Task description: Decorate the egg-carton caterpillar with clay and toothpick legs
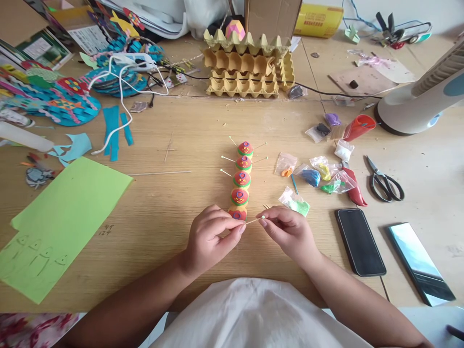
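Between my hands is a toothpick (253, 221) with a small pale clay ball (263, 217) on its right end. My left hand (210, 237) is closed, thumb and forefinger pinching the toothpick's plain end. At the other end, my right hand (292, 234) has its fingertips pinched at the ball. Just beyond them lies an egg-carton strip (241, 180), its domes decorated in red and green with small smiling faces. Ball-tipped toothpicks (227, 158) stick out from both sides of its far domes. My left fingers partly hide the nearest dome.
Bags of coloured clay (311, 176), scissors (386, 181) and two phones (360, 241) lie to the right. Green paper (68, 222) covers the left side, near a white cable (121, 104). Egg cartons (242, 87) are stacked at the back. A white appliance (409, 108) stands far right.
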